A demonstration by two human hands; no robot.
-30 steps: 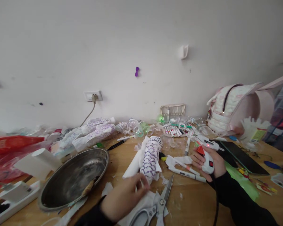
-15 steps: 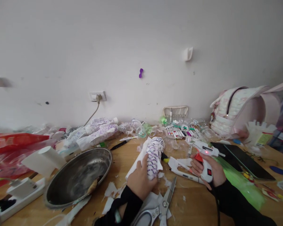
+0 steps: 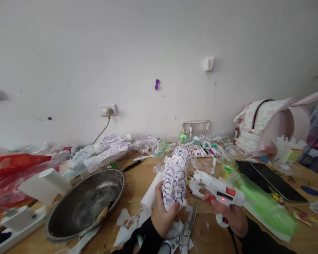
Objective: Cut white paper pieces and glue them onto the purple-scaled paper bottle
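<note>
My left hand (image 3: 163, 213) is wrapped round the lower end of a white paper-covered roll (image 3: 175, 180) drawn with purple scale-like curves, holding it tilted upright. In my right hand (image 3: 231, 213) is a white hot glue gun (image 3: 217, 190) with an orange trigger and a glowing red light. Its nozzle points left toward the roll, a short gap away. Scissors (image 3: 187, 229) with open blades lie below the roll, partly under my left sleeve. A plain white paper roll (image 3: 151, 192) rests just left of the patterned one, among torn paper scraps (image 3: 123, 217).
A metal basin (image 3: 84, 204) stands at left, beside a power strip (image 3: 21, 222) and red plastic bags (image 3: 18, 162). More patterned rolls (image 3: 108, 153) and markers (image 3: 201, 151) lie along the wall. At right are a green bag (image 3: 265, 208), dark tablets (image 3: 278, 181) and a pink backpack (image 3: 270, 127).
My left hand has raised and turned the patterned roll more upright, off the white roll. My right hand has lifted the glue gun and swung its nozzle round to the left.
</note>
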